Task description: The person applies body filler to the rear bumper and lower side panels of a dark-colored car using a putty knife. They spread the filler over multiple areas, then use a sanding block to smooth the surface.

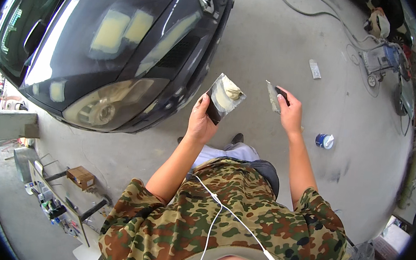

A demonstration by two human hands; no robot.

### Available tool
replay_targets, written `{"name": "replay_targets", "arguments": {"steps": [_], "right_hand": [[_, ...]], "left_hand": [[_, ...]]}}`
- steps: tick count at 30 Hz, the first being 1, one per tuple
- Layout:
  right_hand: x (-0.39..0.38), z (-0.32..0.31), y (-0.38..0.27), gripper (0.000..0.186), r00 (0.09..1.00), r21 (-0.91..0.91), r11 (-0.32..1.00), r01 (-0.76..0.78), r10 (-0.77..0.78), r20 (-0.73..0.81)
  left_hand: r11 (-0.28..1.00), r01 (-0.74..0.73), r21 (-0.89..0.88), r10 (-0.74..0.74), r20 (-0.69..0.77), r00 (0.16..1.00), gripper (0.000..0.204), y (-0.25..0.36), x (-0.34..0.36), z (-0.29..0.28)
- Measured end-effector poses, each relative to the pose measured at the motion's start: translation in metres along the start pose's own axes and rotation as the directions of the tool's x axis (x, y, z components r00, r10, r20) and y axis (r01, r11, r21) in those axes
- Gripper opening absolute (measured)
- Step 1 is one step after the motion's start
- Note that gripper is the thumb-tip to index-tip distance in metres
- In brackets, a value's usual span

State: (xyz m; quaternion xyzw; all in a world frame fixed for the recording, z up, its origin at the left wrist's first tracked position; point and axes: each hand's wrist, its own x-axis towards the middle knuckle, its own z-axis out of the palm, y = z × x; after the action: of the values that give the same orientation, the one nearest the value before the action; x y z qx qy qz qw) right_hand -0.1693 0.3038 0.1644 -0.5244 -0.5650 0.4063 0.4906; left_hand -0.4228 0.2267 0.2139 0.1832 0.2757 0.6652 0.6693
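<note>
While left hand (201,122) grips putty board (223,97), right hand (290,113) holds spreader (273,96) apart.

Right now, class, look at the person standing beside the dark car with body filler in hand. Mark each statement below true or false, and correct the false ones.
1. The left hand holds a dark flat mixing board with a pale blob of filler on it. True.
2. The right hand is empty. False: it holds a thin metal spreader blade.
3. The black car shows pale filler patches on its bonnet. True.
4. A small blue and white can sits on the car's bonnet. False: it stands on the grey concrete floor.
</note>
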Motion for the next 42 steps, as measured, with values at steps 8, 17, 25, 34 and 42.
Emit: {"name": "replay_targets", "arguments": {"steps": [8, 17, 25, 34, 42], "right_hand": [[0.006, 0.010, 0.031, 0.024, 0.992, 0.060, 0.991, -0.116, 0.113, 0.052], [0.013, 0.052, 0.064, 0.024, 0.993, 0.061, 0.991, -0.116, 0.114, 0.036], [0.083, 0.164, 0.014, 0.024, 0.949, -0.226, 0.929, 0.291, -0.311, -0.053], [0.140, 0.211, -0.025, 0.026, 0.859, -0.303, 0.848, 0.434, -0.491, -0.143], [0.048, 0.230, -0.050, 0.029, 0.826, 0.040, 0.830, 0.557, -0.558, 0.076]], "left_hand": [[0.997, -0.032, -0.065, 0.029, -0.045, 0.999, 0.035, 0.005, -0.017, 0.016], [0.999, 0.006, -0.039, -0.007, -0.024, 1.000, 0.034, 0.004, -0.005, 0.007], [1.000, 0.009, 0.008, -0.008, -0.062, 0.998, 0.037, 0.016, -0.005, -0.006], [1.000, -0.014, 0.016, 0.016, -0.119, 0.993, 0.038, 0.014, 0.023, 0.013], [0.996, -0.079, -0.028, 0.074, -0.144, 0.987, 0.036, 0.029, 0.010, -0.009]]}}
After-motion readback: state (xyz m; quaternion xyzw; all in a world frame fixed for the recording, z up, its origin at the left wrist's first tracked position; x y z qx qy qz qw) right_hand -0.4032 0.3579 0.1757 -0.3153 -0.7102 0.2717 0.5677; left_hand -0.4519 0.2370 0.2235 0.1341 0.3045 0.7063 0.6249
